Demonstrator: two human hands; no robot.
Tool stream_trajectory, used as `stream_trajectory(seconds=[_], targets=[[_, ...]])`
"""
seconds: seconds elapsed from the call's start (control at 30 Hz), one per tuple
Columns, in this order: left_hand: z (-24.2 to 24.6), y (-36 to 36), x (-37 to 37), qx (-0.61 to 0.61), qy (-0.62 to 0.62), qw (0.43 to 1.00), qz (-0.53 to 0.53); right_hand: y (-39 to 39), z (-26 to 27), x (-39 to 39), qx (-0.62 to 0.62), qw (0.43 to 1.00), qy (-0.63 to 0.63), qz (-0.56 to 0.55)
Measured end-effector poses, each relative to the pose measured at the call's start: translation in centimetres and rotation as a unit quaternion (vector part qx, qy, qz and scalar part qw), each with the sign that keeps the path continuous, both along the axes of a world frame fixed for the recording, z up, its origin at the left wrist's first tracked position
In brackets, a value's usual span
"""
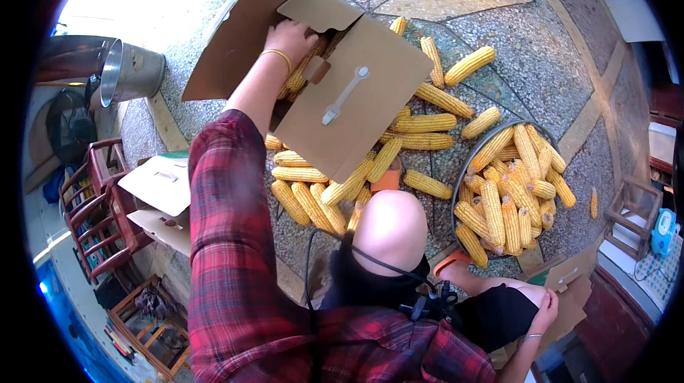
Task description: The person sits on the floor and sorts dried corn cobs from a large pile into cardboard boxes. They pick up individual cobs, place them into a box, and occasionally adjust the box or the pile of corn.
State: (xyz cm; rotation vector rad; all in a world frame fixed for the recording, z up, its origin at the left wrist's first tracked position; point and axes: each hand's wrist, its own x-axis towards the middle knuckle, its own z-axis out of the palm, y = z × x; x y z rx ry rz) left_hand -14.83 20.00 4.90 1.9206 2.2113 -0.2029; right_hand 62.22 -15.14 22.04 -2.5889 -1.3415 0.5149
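My left hand [289, 41] reaches into the mouth of a cardboard box [393, 62], touching corn cobs [299, 81] inside. The inner flaps partly cover the fingers, and I cannot tell if they grip a cob. The box lies tilted on loose yellow corn cobs [299, 173], its white plastic handle [346, 95] facing up. My right hand [545, 311] rests on my right knee, holding nothing I can see. Between my legs and the box, more cobs spread over the floor.
A round basin [456, 196] heaped with corn cobs stands on the pebbled floor to the right. At the left are a metal bucket [133, 73], a wooden chair [101, 206] and another carton [160, 182]. Another cardboard box [574, 297] sits beside my right knee, near a wooden stool [633, 217].
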Motion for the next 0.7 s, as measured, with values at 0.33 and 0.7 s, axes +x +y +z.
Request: stream_trajectory(seconds=[0.33, 0.7], targets=[[10.8, -6.2, -7.9, 0.133, 0.052, 0.948, 0.285, -1.7, -0.7, 1.2, 0.027, 1.000, 0.005, -0.001], [-2.5, -15.6, 6.2, -0.009, -0.049, 0.990, 0.130, -2.6, 0.0, 1.0, 0.031, 0.999, 0.010, -0.005]])
